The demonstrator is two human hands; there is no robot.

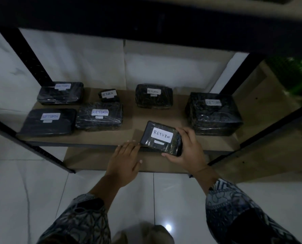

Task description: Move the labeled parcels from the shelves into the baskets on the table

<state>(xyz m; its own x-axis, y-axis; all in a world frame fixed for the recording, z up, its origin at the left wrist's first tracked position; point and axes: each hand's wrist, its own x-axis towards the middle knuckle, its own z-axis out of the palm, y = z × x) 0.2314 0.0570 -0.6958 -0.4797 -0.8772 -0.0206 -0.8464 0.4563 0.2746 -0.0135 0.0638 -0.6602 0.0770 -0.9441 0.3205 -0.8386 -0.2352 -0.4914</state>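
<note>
Presently my right hand (187, 148) grips the black plastic-wrapped RETURN-labelled parcel (161, 138) at the front edge of the brown board shelf (132, 124); my left hand (125, 159) lies flat just beside it, fingers straight

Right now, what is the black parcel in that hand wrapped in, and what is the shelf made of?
The parcel in the right hand looks wrapped in shiny black plastic film: it wrinkles and glints. Its label looks like matte white paper. The shelf board seems dull brown fibreboard or cardboard; I cannot tell which.
</note>
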